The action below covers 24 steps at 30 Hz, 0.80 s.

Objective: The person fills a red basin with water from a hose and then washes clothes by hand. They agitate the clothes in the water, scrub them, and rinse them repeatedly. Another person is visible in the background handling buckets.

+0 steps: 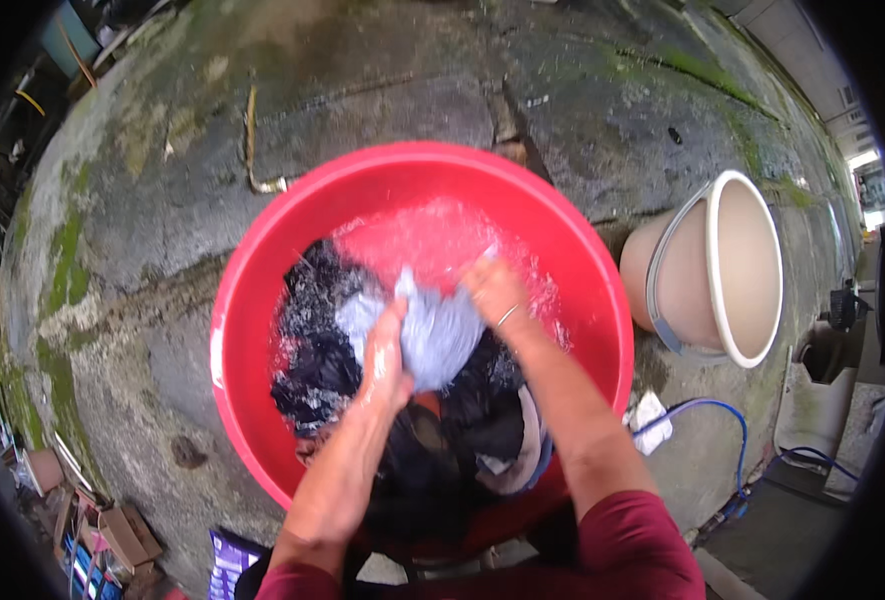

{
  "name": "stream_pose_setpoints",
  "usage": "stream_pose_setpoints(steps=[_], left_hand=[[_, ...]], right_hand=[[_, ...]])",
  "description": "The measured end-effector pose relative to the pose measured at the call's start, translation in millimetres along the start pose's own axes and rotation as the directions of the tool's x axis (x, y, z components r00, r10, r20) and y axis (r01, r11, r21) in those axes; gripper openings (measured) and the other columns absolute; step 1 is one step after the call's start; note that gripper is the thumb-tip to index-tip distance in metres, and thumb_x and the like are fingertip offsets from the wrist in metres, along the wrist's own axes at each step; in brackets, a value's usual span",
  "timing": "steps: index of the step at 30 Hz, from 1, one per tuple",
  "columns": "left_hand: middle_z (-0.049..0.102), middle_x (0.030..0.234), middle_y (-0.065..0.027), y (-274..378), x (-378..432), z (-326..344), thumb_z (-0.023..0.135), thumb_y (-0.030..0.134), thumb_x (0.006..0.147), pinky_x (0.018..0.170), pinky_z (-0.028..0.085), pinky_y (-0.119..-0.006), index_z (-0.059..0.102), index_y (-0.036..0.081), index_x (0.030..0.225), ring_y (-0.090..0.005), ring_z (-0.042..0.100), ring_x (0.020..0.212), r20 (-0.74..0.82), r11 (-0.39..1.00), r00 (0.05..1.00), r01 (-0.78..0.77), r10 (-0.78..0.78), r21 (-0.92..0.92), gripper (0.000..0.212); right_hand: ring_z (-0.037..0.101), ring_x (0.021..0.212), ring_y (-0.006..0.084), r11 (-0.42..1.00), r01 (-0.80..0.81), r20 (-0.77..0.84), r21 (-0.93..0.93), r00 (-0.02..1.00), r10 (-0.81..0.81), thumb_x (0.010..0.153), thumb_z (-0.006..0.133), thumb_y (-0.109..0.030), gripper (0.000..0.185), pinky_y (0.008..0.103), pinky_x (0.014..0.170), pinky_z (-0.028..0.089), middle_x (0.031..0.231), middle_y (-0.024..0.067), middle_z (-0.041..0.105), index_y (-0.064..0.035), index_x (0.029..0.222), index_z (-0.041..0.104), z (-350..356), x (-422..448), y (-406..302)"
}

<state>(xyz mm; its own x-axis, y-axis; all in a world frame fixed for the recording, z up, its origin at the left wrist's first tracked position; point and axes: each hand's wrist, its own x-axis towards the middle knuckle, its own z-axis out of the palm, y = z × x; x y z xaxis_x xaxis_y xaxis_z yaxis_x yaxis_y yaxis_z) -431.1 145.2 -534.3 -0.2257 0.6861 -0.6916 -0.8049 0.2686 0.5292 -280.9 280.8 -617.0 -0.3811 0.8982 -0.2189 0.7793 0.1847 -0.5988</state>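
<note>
A large red plastic tub [423, 150] stands before me with water in it. Both my hands are over the tub on a wet light blue-grey cloth [442, 337]. My left hand [388, 352] grips its left part, thumb on top. My right hand [493, 289], blurred and with a thin bracelet at the wrist, is closed on its upper right end. Dark wet clothes [322, 330] lie in the water to the left and below the cloth. Nearer to me, a grey-beige garment [517, 472] rests among dark fabric. Foamy water [435, 232] shows beyond my hands.
A beige bucket [667, 270] with a handle lies tilted at the tub's right. A blue hose [739, 427] runs at the lower right beside a white crumpled item [648, 424]. A bent pipe [251, 142] stands behind the tub on mossy concrete. Cardboard [128, 534] lies lower left.
</note>
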Motion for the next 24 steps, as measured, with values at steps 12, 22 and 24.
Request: stream_pose_setpoints(steps=[12, 22, 24], left_hand=[[0.025, 0.159, -0.0183, -16, 53, -91, 0.044, 0.079, 0.086, 0.111, 0.036, -0.055, 0.015, 0.015, 0.157, -0.0389, 0.031, 0.142, 0.335, 0.976, 0.926, 0.207, -0.174, -0.064, 0.099], [0.062, 0.128, -0.0099, -33, 6, -50, 0.042, 0.037, 0.104, 0.102, 0.049, -0.042, 0.05, 0.005, 0.135, -0.0245, 0.061, 0.117, -0.048, 0.967, 0.997, 0.054, -0.068, -0.251, 0.046], [0.061, 0.13, -0.0104, -4, 2, -4, 0.045, 0.036, 0.104, 0.102, 0.049, -0.041, 0.052, 0.003, 0.132, -0.0242, 0.061, 0.116, -0.109, 0.994, 0.989, 0.104, -0.099, 0.044, 0.044]], right_hand=[[0.057, 0.1, 0.039, 0.863, 0.435, -0.049, 0.256, 0.898, -0.438, 0.074, 0.077, -0.037, 0.029, 0.0502, 0.085, 0.05, 0.103, 0.0158, 0.063, -0.0146, 0.091, 0.072, 54, -75, -83], [0.068, 0.089, 0.0323, 0.998, 0.066, 0.16, -0.005, 0.985, -0.064, 0.087, 0.055, -0.05, 0.036, 0.0442, 0.079, 0.055, 0.097, 0.0112, 0.072, -0.0198, 0.097, 0.073, 15, -36, -79], [0.067, 0.093, 0.0334, 0.976, 0.183, 0.022, -0.117, 0.983, -0.182, 0.092, 0.053, -0.046, 0.035, 0.0434, 0.084, 0.053, 0.097, 0.014, 0.07, -0.0178, 0.095, 0.073, -27, -31, -56]])
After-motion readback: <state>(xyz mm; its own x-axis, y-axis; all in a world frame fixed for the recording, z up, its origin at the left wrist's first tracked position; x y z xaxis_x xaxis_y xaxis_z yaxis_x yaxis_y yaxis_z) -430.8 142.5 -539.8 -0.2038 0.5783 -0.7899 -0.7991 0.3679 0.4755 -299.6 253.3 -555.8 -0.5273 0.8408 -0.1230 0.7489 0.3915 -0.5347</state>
